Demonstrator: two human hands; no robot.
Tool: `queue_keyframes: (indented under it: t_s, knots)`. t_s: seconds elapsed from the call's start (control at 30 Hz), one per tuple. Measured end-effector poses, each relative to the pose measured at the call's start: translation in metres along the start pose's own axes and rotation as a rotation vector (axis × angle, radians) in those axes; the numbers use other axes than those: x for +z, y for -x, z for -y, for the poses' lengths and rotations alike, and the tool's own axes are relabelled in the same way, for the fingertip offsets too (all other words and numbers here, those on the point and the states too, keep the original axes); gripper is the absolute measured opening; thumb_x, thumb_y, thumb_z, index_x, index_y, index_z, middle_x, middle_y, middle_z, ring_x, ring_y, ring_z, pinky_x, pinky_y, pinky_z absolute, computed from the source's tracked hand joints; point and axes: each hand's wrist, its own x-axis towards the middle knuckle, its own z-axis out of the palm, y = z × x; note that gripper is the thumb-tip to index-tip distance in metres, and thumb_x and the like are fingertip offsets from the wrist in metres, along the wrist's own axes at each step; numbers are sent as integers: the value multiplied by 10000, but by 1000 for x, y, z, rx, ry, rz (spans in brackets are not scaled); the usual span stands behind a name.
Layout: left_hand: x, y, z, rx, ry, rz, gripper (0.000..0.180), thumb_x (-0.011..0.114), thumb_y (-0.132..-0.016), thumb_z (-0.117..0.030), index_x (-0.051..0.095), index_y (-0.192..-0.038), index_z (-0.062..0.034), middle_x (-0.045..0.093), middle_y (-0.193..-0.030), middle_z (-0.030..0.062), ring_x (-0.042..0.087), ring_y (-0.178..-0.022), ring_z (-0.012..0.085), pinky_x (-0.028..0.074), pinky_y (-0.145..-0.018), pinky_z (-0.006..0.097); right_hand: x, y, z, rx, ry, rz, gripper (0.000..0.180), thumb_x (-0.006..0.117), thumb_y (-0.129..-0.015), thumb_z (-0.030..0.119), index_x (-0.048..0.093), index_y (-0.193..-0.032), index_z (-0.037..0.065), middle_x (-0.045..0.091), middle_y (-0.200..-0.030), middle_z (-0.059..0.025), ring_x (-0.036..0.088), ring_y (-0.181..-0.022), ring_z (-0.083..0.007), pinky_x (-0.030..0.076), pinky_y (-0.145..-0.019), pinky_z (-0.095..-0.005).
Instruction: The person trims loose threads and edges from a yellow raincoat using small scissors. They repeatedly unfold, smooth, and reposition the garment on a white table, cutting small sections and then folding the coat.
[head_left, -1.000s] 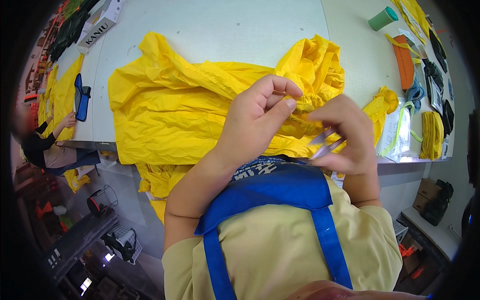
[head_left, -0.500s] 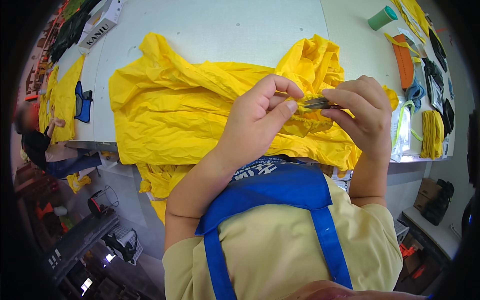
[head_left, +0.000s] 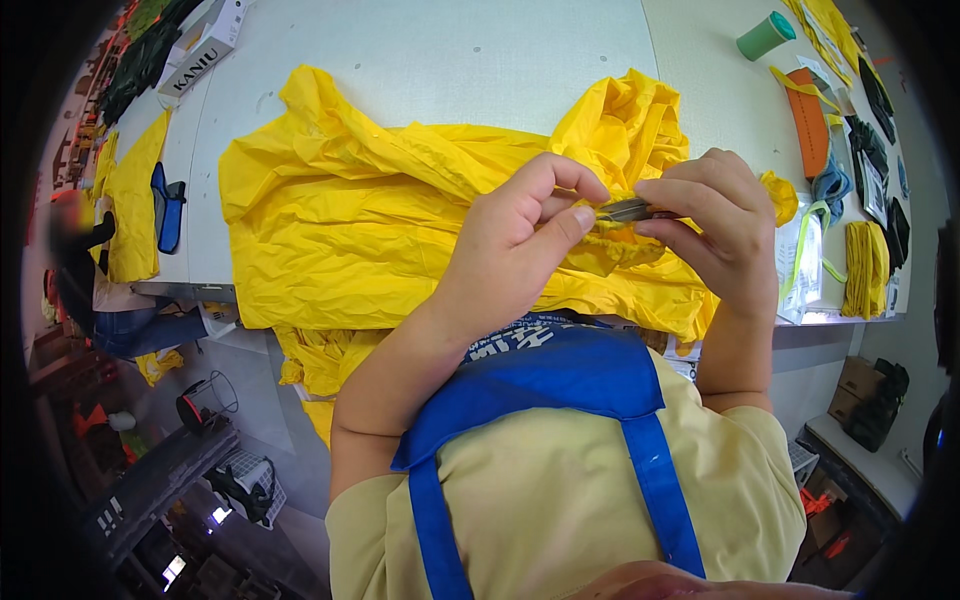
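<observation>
A crumpled yellow garment (head_left: 350, 240) of thin, smooth fabric lies spread across the table in front of me. My left hand (head_left: 515, 235) is closed, thumb and forefinger pinched at a gathered, elastic-looking edge (head_left: 625, 250) of the garment. Between the fingers and thumb of my right hand (head_left: 718, 225) is a small pair of dark metal thread snips (head_left: 629, 210). Their blades point left, close to my left fingertips. Whether a loose thread lies between the blades is too small to tell.
A green cup (head_left: 766, 36) stands at the far right, with an orange pouch (head_left: 806, 125) and folded yellow fabric (head_left: 866, 268) nearer. A white box (head_left: 205, 50) sits at the far left. Beyond the left table edge, another person (head_left: 95, 270) is beside yellow fabric (head_left: 140, 210).
My right hand and the snips have shifted slightly left, toward my left fingertips. My left hand has barely moved. At the left, the other person's arm and body have changed position.
</observation>
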Motion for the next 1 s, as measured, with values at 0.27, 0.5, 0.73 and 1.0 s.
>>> queue_keyframes:
  t_s: [0.27,0.5,0.73,1.0]
  knots:
    - [-5,-2,0,42,-33,17,160,527,-902,-51,520,-1058,-18,553,-944,0,494,-856,29,394,-775,188,19,17,-17,453,-777,-236,413,815,-666,194,623,-995,34,569,-836,47,396,-644,-29,335,-553,-186]
    - [-26,-22,21,394,-751,-106,397,633,-852,-112,449,-1198,-43,529,-1131,70,546,-988,103,426,-874,241,42,22,-47,479,-909,122,217,746,-677,27,609,-845,22,513,-773,29,413,-657,-46,330,-569,-195]
    - [-33,-14,41,-147,-189,-7,502,651,-793,-2,413,-1232,-58,528,-1044,54,547,-940,110,452,-790,236,69,38,-65,649,-1200,167,658,818,-600,200,532,-1176,61,552,-1177,-33,295,-573,-21,280,-537,-168]
    - [-19,-19,42,559,-560,-43,284,594,-726,64,592,-960,-98,594,-859,65,560,-683,241,452,-591,313,94,39,-45,692,-1084,210,819,839,-574,133,453,-1295,95,506,-1027,42,310,-604,-32,292,-552,-153]
